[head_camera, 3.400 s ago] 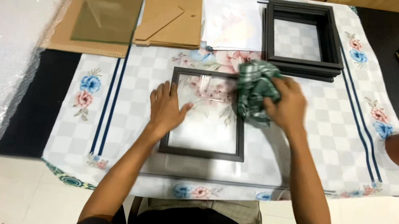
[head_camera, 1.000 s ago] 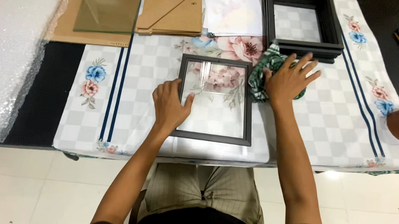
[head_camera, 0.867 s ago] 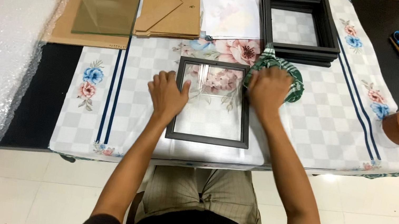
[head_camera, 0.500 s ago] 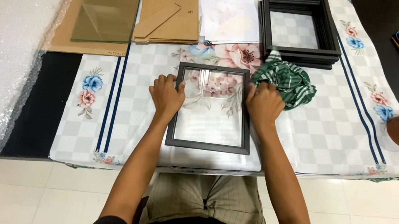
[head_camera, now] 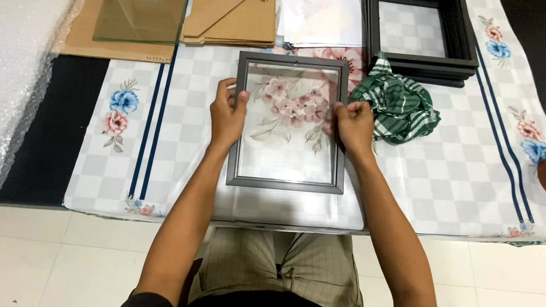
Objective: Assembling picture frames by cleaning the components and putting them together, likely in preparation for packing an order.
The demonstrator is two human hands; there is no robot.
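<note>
Grey frame [head_camera: 281,182] edges between hands

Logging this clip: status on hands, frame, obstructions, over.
Left hand and right hand grip the grey picture frame by its sides. Green checked cloth lies beside the right hand. Nothing blocking.
</note>
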